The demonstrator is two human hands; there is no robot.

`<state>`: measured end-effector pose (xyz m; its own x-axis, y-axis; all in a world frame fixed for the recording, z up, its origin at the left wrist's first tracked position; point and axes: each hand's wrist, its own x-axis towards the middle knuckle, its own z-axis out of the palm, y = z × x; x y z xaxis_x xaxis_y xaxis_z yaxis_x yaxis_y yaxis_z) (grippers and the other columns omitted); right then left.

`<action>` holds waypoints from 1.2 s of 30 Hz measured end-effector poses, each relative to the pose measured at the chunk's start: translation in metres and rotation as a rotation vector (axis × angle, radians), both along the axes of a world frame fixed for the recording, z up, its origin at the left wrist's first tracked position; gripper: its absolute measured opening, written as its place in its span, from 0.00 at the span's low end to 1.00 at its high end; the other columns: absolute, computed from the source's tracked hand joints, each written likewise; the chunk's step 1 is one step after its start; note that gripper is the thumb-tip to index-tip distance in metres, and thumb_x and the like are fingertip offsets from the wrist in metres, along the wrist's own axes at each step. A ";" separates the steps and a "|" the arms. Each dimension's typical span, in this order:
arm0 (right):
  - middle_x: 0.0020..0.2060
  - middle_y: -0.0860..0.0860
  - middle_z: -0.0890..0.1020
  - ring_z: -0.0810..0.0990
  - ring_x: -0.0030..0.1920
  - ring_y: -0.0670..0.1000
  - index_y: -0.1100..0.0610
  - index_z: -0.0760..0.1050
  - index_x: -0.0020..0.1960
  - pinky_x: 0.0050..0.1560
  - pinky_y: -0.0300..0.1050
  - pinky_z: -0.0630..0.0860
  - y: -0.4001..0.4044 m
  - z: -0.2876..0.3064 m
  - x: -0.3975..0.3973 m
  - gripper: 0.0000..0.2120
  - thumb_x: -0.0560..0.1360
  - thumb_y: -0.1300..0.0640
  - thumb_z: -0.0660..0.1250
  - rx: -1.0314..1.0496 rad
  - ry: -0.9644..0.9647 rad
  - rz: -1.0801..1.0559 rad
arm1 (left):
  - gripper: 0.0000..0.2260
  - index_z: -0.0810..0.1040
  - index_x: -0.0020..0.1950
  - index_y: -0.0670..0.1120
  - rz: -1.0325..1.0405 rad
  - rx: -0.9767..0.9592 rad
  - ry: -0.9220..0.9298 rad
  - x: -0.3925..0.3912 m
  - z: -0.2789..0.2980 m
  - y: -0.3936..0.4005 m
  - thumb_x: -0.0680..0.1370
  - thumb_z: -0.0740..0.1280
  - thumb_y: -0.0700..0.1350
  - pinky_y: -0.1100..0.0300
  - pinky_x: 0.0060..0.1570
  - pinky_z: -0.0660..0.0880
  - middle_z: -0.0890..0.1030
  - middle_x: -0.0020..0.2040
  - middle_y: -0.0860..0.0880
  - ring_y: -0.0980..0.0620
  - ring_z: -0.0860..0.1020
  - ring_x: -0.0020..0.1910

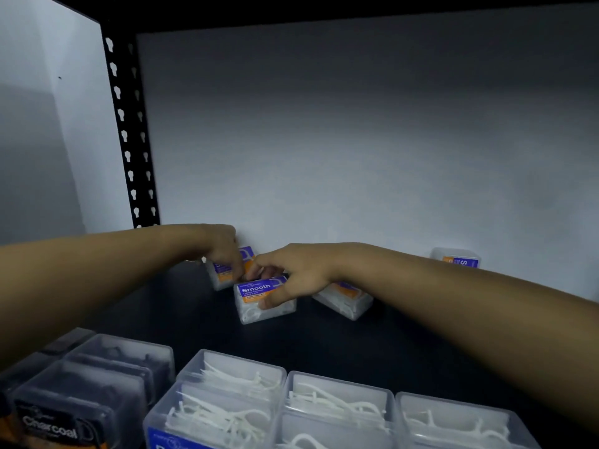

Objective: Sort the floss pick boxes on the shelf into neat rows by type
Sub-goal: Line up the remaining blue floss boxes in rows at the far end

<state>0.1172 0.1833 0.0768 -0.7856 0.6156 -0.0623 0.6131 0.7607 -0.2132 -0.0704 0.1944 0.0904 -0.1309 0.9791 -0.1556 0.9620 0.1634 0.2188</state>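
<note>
While both arms reached deep toward the back wall (356,140) of the shelf (324,338), the right hand (291,273) closed on a clear box (259,299) with a purple and orange "Smooth" label, thumb pressed on its near wall and fingers curled over its far top edge; the left hand (223,251) rested its fingertips on a second like box (223,277) just behind and to the left, though whether it gripped or merely touched could not be told; the held box lay with its long axis nearly crosswise to the viewer, slightly skewed, and touching or almost touching the rear box, so squaring the two probably called for a small turn; a third box (346,301) lay askew just right of the right hand, partly hidden by the wrist, and a fourth (457,259) stood well apart against the wall; the boxes were rigid, translucent, round-cornered plastic, with white picks showing through; nearer the viewer, clear boxes (337,403) of white picks sat in rows beside dark "Charcoal" boxes (81,393); a black slotted post (129,124) framed the left.
</note>
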 end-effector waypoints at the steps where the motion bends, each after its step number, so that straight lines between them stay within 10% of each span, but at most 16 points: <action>1: 0.62 0.48 0.78 0.77 0.62 0.48 0.47 0.72 0.71 0.64 0.45 0.74 0.001 0.001 0.000 0.28 0.75 0.44 0.74 0.000 -0.004 0.009 | 0.28 0.77 0.63 0.41 -0.021 0.015 0.034 -0.001 0.000 0.000 0.66 0.81 0.46 0.51 0.56 0.81 0.83 0.58 0.44 0.44 0.81 0.57; 12: 0.54 0.45 0.78 0.78 0.50 0.45 0.48 0.72 0.63 0.48 0.41 0.78 0.005 0.008 -0.005 0.33 0.64 0.43 0.83 0.075 0.022 0.030 | 0.30 0.75 0.65 0.47 -0.195 0.005 0.207 -0.005 -0.012 0.012 0.67 0.81 0.48 0.52 0.60 0.78 0.80 0.62 0.47 0.47 0.80 0.59; 21: 0.46 0.48 0.79 0.78 0.41 0.46 0.52 0.66 0.59 0.36 0.41 0.73 0.001 0.007 -0.009 0.34 0.63 0.51 0.84 0.094 -0.041 0.065 | 0.11 0.76 0.55 0.50 -0.405 -0.047 0.171 0.000 -0.008 0.018 0.76 0.75 0.48 0.54 0.61 0.77 0.82 0.58 0.48 0.48 0.81 0.59; 36: 0.48 0.45 0.81 0.77 0.36 0.38 0.50 0.79 0.60 0.35 0.30 0.73 -0.007 0.014 0.012 0.25 0.66 0.54 0.83 0.094 -0.001 0.036 | 0.15 0.82 0.48 0.50 -0.277 0.033 0.038 -0.021 -0.002 0.001 0.65 0.83 0.45 0.50 0.55 0.82 0.86 0.47 0.50 0.47 0.85 0.50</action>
<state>0.1294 0.1766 0.0908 -0.8070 0.5906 -0.0062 0.5855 0.7987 -0.1388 -0.0912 0.1953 0.0886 0.1369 0.9829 -0.1234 0.9767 -0.1131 0.1826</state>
